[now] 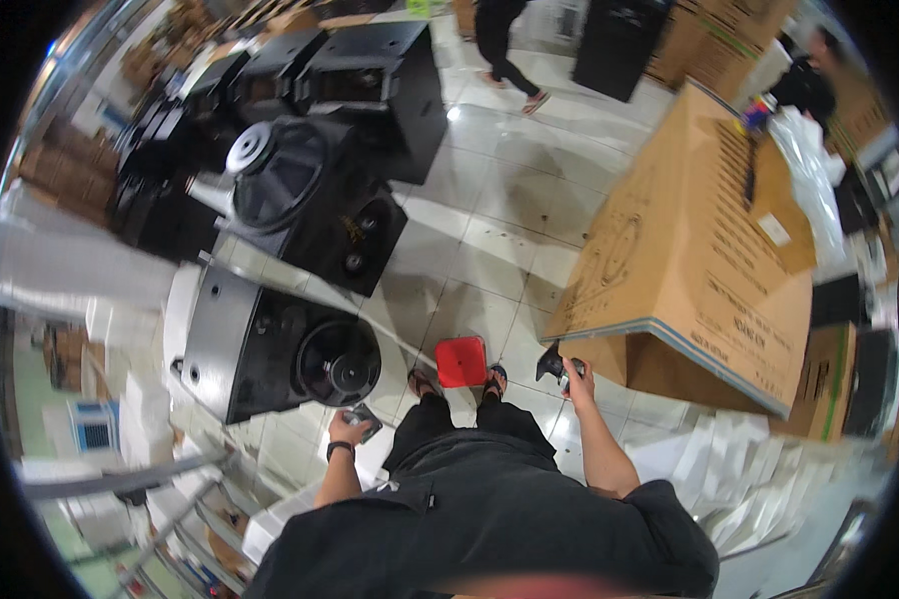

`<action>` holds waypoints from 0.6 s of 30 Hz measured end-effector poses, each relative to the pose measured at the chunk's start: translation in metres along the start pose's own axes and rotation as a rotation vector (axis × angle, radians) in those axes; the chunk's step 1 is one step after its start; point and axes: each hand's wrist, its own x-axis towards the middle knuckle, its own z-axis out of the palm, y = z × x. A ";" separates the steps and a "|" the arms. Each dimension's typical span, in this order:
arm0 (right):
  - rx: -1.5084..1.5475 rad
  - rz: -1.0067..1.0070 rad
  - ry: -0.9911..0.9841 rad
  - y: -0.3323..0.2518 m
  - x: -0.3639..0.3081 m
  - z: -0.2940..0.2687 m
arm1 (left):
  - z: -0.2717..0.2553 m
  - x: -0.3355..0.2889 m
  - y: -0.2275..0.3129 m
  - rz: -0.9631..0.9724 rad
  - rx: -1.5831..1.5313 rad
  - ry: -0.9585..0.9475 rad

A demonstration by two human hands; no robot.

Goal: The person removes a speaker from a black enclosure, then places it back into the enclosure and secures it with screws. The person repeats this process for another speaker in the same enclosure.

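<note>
My left hand (345,431), with a dark band at the wrist, is closed around a small dark angular part (370,423). It is beside a black speaker cabinet (245,344) that has a round woofer (340,361) in its front. My right hand (577,381) grips a black flared part (548,365), shaped like a small speaker horn; my fingers cover some of it. That part is close to the lower corner of a large cardboard box (659,260). Between my feet and the speakers' aisle, a red square stool (459,361) stands on the tiles.
Another black cabinet (375,235) stands farther off, with a large loose woofer (282,175) resting on it. More cabinets (400,100) line the far left. One person (504,45) is at the back, another (809,85) behind the box. Metal rails (160,479) are at lower left.
</note>
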 end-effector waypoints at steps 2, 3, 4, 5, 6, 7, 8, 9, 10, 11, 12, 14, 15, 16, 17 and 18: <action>0.021 0.039 -0.023 0.008 -0.003 0.003 | 0.000 0.002 -0.004 -0.035 0.005 0.020; 0.002 0.061 -0.019 0.014 -0.004 0.003 | 0.000 0.004 -0.005 -0.052 -0.003 0.019; -0.011 0.077 0.000 0.019 -0.006 0.004 | 0.001 0.007 -0.007 -0.086 -0.075 -0.004; -0.027 0.121 0.035 0.024 -0.009 0.003 | 0.001 0.012 -0.009 -0.111 -0.053 0.008; -0.068 0.158 0.062 0.028 -0.011 0.003 | 0.001 0.017 -0.010 -0.108 -0.046 0.006; -0.076 0.154 0.065 0.032 -0.014 0.003 | 0.000 0.023 -0.013 -0.106 -0.044 0.018; -0.085 0.174 0.078 0.034 -0.017 0.004 | 0.000 0.031 -0.016 -0.125 -0.066 0.005; -0.093 0.194 0.097 0.035 -0.020 0.005 | 0.000 0.041 -0.020 -0.152 -0.084 0.000; -0.114 0.191 0.112 0.034 -0.022 0.007 | 0.000 0.052 -0.024 -0.164 -0.084 -0.025; -0.126 0.199 0.128 0.031 -0.024 0.010 | -0.001 0.064 -0.028 -0.151 -0.114 -0.025; -0.136 0.192 0.155 0.027 -0.027 0.014 | -0.001 0.075 -0.034 -0.145 -0.130 -0.034; -0.139 0.179 0.179 0.012 -0.032 0.027 | -0.003 0.101 -0.045 -0.146 -0.169 -0.043; -0.133 0.175 0.179 0.003 -0.035 0.034 | -0.004 0.112 -0.051 -0.151 -0.190 -0.046; -0.120 0.178 0.188 -0.008 -0.038 0.043 | -0.006 0.125 -0.055 -0.146 -0.214 -0.038; -0.129 0.156 0.179 -0.020 -0.039 0.054 | -0.008 0.136 -0.058 -0.150 -0.260 -0.054; -0.129 0.149 0.177 -0.031 -0.042 0.064 | -0.012 0.144 -0.062 -0.143 -0.301 -0.060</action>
